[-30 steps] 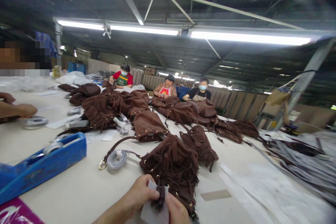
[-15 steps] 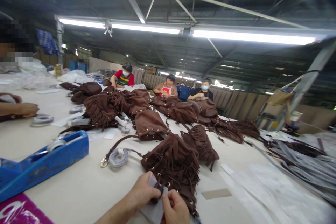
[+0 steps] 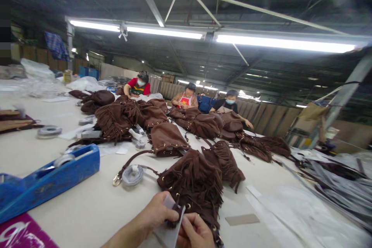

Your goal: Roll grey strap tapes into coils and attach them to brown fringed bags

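Observation:
A dark brown fringed bag (image 3: 193, 176) with brass eyelets lies in front of me, its eyelet edge towards my hands. My left hand (image 3: 157, 214) is closed, thumb on top, around a small dark brown leather piece (image 3: 176, 216) at the bag's edge, with a thin whitish wrapping sheet (image 3: 171, 234) against it. On the right, my right hand (image 3: 198, 233) pinches the edge of that sheet; its lower fingers are partly hidden. A brown strap with a gold clasp (image 3: 116, 180) and a grey wrapped coil (image 3: 132, 175) lie left of the bag.
A blue tape dispenser (image 3: 55, 178) stands at left by a purple printed packet (image 3: 24, 234). More brown bags (image 3: 168, 139) pile across the table. A grey-brown strip (image 3: 242, 219) and clear plastic (image 3: 308, 209) lie right. Co-workers (image 3: 186, 99) sit opposite.
My right hand has moved slightly right and down, and the sheet now stands folded up beside the leather piece. A co-worker at far right has stretched out an arm; the hand at far left has withdrawn.

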A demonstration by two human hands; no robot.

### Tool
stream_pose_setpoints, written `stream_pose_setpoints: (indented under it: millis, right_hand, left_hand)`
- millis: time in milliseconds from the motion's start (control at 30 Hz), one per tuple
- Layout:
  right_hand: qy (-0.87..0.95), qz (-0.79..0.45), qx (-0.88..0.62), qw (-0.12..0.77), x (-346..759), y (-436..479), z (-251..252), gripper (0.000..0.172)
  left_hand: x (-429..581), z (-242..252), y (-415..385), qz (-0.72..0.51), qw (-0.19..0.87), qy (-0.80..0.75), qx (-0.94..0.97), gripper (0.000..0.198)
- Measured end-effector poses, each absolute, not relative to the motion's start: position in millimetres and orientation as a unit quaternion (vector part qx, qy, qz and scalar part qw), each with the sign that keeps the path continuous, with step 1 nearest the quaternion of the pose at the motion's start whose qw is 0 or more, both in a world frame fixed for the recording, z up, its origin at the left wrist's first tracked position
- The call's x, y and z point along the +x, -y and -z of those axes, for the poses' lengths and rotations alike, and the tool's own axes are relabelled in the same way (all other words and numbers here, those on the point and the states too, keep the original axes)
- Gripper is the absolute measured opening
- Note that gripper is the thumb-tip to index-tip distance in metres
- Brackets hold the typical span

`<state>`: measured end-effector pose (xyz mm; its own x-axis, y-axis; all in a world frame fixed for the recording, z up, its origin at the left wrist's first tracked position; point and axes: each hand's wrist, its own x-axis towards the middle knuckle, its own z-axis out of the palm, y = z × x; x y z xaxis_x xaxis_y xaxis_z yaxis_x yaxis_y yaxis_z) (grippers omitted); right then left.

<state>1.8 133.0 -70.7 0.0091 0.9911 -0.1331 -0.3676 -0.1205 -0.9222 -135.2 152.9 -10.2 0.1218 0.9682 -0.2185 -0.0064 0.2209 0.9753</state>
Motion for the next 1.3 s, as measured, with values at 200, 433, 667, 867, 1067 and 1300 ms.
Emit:
stream_pose_setpoints:
  millis: [200, 433, 667, 867, 1067, 1300]
  right_hand:
    - [0.395, -0.541, -0.488, 0.56, 2.5, -131.4, 63.8, 0.05]
    - [0.422, -0.508, -0.515, 0.546, 0.2, -127.9, 58.3, 0.048]
    - [0.415, -0.499, -0.512, 0.562, 1.8, -128.8, 59.0, 0.051]
    - [0.416, -0.522, -0.483, 0.567, 8.4, -130.4, 59.8, 0.053]
    - [0.414, -0.528, -0.452, 0.588, 12.2, -134.4, 72.5, 0.051]
    - [0.445, -0.524, -0.453, 0.568, 11.8, -128.2, 65.4, 0.043]
  left_hand:
    - [-132.4, 15.4, -148.3, -0.427, 0.577, -0.501, 0.483, 0.028]
    - [-128.7, 16.8, -141.7, -0.415, 0.549, -0.501, 0.525, 0.022]
    - [-145.5, -15.3, -136.4, -0.331, 0.738, -0.338, 0.482, 0.022]
    - [-159.6, -14.9, -146.7, -0.307, 0.798, -0.286, 0.433, 0.028]
    - [-151.0, -11.5, -143.7, -0.315, 0.784, -0.334, 0.418, 0.018]
    - [-142.4, 12.2, -146.4, -0.372, 0.711, -0.437, 0.407, 0.034]
